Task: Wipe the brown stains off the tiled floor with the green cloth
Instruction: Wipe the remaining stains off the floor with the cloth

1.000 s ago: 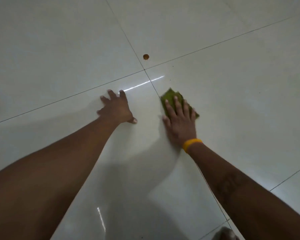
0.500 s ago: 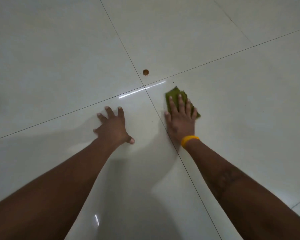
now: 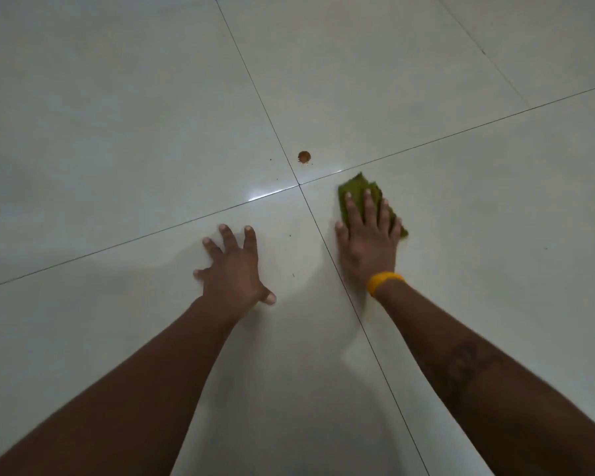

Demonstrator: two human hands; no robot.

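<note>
The right hand [image 3: 368,242] and green cloth [image 3: 359,192] have slid forward, closer to the tile joint ahead; straight fingers press the cloth flat on the white tiled floor [image 3: 478,235], a yellow wristband [image 3: 383,281] at the wrist; the left hand [image 3: 234,269] rests spread and empty on the neighbouring tile; a round brown stain [image 3: 304,157] lies just beyond the crossing joints, apart from the cloth.

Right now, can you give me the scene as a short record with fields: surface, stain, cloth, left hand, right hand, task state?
surface: pale tiled floor
stain: one round brown spot, just beyond the tile corner, uncovered
cloth: green cloth, flat on the floor, short of the stain and to its right
left hand: fingers spread, resting on the floor, holds nothing
right hand: straight fingers pressing on the cloth
task state: stain not yet wiped
</note>
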